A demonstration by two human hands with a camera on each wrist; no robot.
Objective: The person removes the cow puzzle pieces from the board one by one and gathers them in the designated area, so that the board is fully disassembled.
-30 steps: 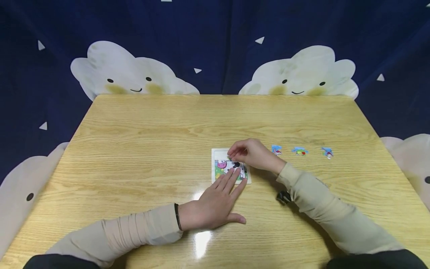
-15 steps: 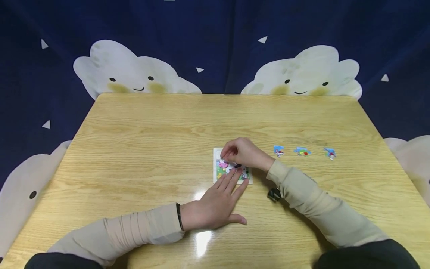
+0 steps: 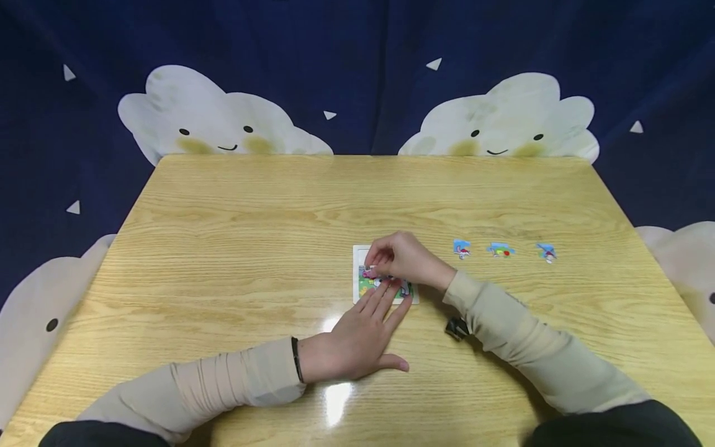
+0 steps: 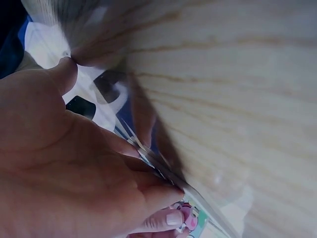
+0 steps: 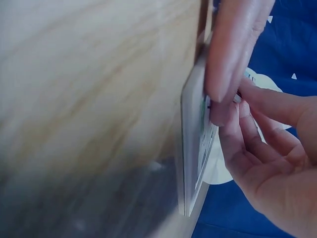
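Observation:
A small square puzzle board [image 3: 355, 285] with a white rim lies on the table, showing a cartoon cow on green. My left hand [image 3: 357, 344] is spread flat, its straight fingertips resting on the board's near part. Over the upper left of the board, my right hand [image 3: 410, 261] pinches a puzzle piece [image 5: 238, 97] between thumb and fingers; only a sliver of the piece shows. In the right wrist view the board [image 5: 189, 148] appears edge-on, with left fingers over it. Much of the picture is hidden under both hands.
Three loose blue puzzle pieces lie in a row right of the board: a left one [image 3: 462, 249], a middle one [image 3: 500, 250] and a right one [image 3: 547, 252]. The wooden table [image 3: 251, 217] ends at a dark blue curtain [image 3: 357, 74] with clouds.
My right hand has shifted left across the board, from its upper middle to its upper left, and slightly down at the end. The left hand stays in place on the board.

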